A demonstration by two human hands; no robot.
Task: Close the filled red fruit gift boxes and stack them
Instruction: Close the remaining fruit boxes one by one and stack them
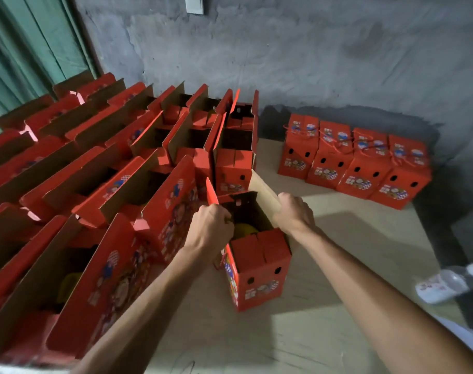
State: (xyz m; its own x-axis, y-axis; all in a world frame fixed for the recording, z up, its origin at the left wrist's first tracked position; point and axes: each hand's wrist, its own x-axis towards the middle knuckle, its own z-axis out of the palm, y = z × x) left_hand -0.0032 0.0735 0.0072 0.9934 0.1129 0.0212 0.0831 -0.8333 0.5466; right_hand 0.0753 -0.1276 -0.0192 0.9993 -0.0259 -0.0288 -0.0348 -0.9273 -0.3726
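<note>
Box [258,268], frame centre, open. Left hand [209,228] pinches left flap [211,194]; right hand [294,211] grips right flap [265,193]. Best folded inward evenly, fruit [244,230] kept clear.

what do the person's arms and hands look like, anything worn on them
Both arms are bare from the frame's bottom edge to the wrist: no sleeves in view. The left hand and right hand wear no gloves, and no watch, ring or band shows on either wrist or the visible fingers.
</note>
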